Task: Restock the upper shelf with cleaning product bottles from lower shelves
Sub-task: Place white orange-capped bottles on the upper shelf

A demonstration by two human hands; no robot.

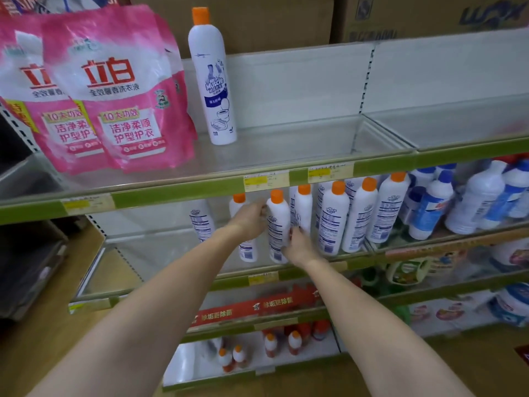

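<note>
1. Upper shelf: one white bottle standing near its left end, beside pink pouches.
2. Left hand: fingers curled at the front bottle, near its neck, lower shelf.
3. Right hand: gripping that bottle's base.
4. Step: pickup; next, likely lift clear and raise it.

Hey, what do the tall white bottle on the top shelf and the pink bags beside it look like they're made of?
White bottle: likely smooth plastic, soft sheen, orange cap. Pink bags: likely glossy flexible plastic film; they crinkle and reflect light.
</note>
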